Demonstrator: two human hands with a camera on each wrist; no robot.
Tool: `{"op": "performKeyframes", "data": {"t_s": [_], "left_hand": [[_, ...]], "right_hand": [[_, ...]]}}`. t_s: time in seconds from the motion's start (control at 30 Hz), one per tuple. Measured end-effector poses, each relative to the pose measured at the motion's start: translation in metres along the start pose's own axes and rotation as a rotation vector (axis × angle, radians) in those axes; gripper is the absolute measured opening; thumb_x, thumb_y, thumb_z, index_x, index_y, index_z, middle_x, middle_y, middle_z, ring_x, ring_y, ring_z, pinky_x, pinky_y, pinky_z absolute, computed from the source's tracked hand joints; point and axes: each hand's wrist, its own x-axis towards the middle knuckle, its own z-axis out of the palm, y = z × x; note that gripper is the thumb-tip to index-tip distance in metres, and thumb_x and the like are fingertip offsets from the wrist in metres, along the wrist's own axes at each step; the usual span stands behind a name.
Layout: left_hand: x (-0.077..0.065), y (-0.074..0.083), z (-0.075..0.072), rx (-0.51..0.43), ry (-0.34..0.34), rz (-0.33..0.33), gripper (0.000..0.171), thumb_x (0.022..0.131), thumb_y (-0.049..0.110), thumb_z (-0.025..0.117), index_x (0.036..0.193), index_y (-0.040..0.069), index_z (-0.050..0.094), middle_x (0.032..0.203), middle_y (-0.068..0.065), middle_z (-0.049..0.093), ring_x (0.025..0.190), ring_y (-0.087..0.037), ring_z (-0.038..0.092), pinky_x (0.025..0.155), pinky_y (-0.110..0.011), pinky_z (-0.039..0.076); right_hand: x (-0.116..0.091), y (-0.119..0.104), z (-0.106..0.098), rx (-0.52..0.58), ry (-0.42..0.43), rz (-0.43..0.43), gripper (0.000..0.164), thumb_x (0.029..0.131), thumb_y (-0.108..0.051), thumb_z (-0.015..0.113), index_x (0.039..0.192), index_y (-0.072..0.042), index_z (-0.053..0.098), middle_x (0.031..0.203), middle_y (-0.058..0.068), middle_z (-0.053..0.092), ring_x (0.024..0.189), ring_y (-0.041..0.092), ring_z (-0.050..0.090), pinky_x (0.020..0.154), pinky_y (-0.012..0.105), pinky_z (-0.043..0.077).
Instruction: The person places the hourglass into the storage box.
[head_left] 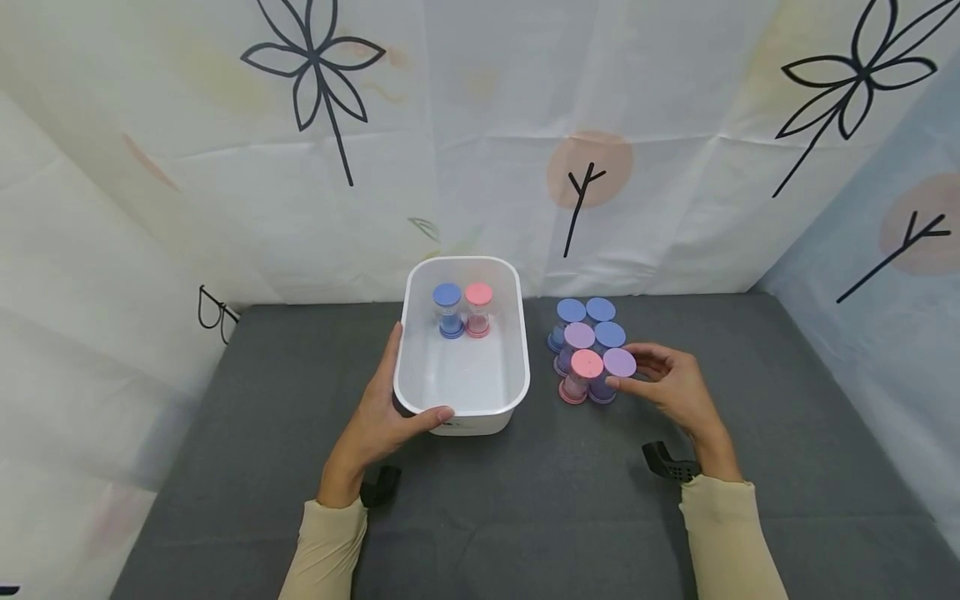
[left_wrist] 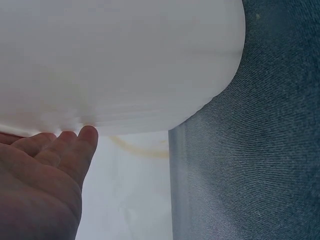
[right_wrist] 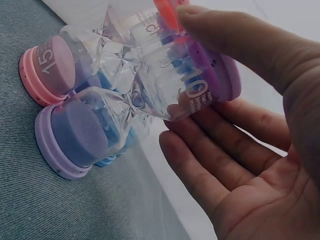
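My left hand (head_left: pixel 386 421) grips the near left corner of a white plastic bin (head_left: pixel 461 425), thumb over the front rim and fingers along the left side. In the left wrist view, fingertips (left_wrist: pixel 89 132) press against the bin's wall. A blue sand timer (head_left: pixel 447 308) and a pink sand timer (head_left: pixel 478 310) stand upright inside. To the right, my right hand (head_left: pixel 671 387) pinches a purple sand timer (head_left: pixel 619 363) near its top cap, between thumb and fingers. In the right wrist view, its clear glass (right_wrist: pixel 180 90) reads 10. It still stands close beside its neighbours.
Next to it are a pink timer (head_left: pixel 587 364), another purple timer (head_left: pixel 579 336) and three blue timers (head_left: pixel 571 312), grouped on the dark grey table (head_left: pixel 495 517). Patterned white cloth (head_left: pixel 480 167) hangs behind the table and at both sides.
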Motion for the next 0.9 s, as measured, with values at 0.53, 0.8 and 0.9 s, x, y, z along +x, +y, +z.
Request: {"op": "performKeyframes", "data": {"t_s": [0.53,0.8,0.9], "left_hand": [[-0.002,0.018,0.001,-0.022,-0.003,-0.017,0.124,0.075,0.004,0.087,0.165,0.017,0.002,0.168,-0.012,0.016,0.145,-0.040,0.030,0.114,-0.061,0.024],[-0.002,0.039,0.000,-0.010,-0.018,-0.017,0.121,0.075,0.002,0.087,0.163,0.006,0.003,0.166,-0.014,0.019,0.142,-0.032,0.035,0.112,-0.063,0.027],[-0.002,0.039,0.001,-0.010,-0.015,-0.018,0.121,0.075,0.002,0.086,0.163,0.006,0.004,0.167,-0.015,0.018,0.143,-0.032,0.034,0.112,-0.061,0.027]], "right_hand": [[-0.002,0.004,-0.006,0.048,-0.081,-0.037,0.054,0.081,-0.003,0.086,0.128,0.009,0.062,0.127,0.024,0.061,0.108,-0.001,0.062,0.093,0.013,0.046],[-0.002,0.004,-0.008,0.058,-0.101,-0.034,0.053,0.081,-0.004,0.086,0.127,0.008,0.063,0.127,0.022,0.062,0.109,0.001,0.062,0.094,0.013,0.045],[-0.002,0.005,-0.008,0.077,-0.103,-0.034,0.053,0.081,-0.003,0.086,0.128,0.008,0.063,0.126,0.020,0.062,0.110,0.001,0.062,0.094,0.014,0.046]]}}
